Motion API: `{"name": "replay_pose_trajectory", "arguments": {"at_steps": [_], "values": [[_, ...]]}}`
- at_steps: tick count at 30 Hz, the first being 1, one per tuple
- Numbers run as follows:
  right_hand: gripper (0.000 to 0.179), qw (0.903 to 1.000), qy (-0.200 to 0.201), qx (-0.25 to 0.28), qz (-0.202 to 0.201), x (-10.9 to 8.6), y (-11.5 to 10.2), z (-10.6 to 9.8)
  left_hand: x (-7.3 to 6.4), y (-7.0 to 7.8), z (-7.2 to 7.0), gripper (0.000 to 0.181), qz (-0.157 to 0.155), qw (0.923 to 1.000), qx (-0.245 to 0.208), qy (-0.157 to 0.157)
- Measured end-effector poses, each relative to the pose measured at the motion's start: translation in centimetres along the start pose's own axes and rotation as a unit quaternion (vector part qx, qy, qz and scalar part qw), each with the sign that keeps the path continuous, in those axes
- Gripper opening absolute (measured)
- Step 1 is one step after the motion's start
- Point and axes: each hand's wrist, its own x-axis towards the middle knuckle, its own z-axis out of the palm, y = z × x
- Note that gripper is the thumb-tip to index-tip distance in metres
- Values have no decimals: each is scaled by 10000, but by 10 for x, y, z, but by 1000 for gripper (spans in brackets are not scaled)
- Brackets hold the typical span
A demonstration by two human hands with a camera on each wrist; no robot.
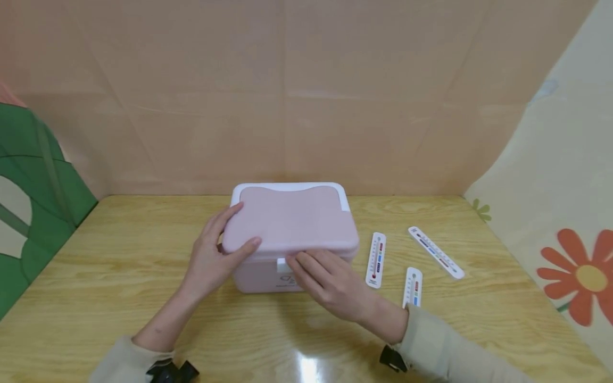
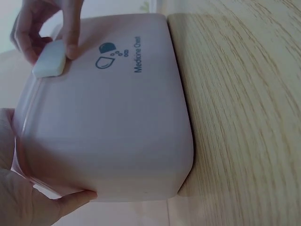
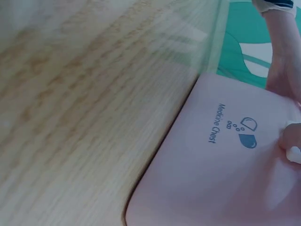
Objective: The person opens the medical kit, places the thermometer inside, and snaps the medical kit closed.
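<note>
Far L, abt 8 o'clock on the pink box (image 1: 292,218), the L hand (image 1: 208,263) spreads wide: thumb on the lid (image 1: 306,234), fingers fairly straight round the side, bracing rather than clenching. The box sits mid-table (image 1: 119,255), centre of the dial, lid down. At 6 o'clock, the white latch (image 2: 50,59); fastened or not, can't tell. Below it the lettering (image 2: 138,54) reads "Medicine Chest", w/ a capsule logo (image 2: 106,55) just above; no maker's name to be read. And at 5 o'clock, the R hand (image 1: 332,284), fingers nearly closed, pinching that latch! Working the catch looks to be the step in hand; the next move prob. calls for firm fingertips there, w/ the L hand keeping the box steady. Over to the R, three thermometers: one (image 1: 375,260) at abt half 3, one (image 1: 413,284) at 4, partly behind the R sleeve (image 1: 445,340), one (image 1: 436,252) slanting at 3. Their print's too small to read.
</note>
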Motion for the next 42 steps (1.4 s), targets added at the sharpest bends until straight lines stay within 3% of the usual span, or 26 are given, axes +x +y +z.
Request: {"name": "replay_pose_trajectory", "arguments": {"at_steps": [10,17,22,24,34,42], "values": [[32,9991,276,243,-212,5,6,-1,-1,1,0,69,-25,10000,-3,-69],[29,9948,-145,994,153,10,7,-9,0,0,0,69,16,10000,-51,-7],[52,9916,-411,1163,375,14,8,-12,0,0,0,70,34,10000,-1,15],[53,9912,-434,1178,420,13,8,-12,0,0,0,70,50,10000,-1,13],[30,9900,-224,1271,569,7,3,-10,-1,0,0,70,19,10000,8,16],[27,9837,-145,1546,912,4,0,-12,-1,0,0,69,-32,10000,12,-30]]}}
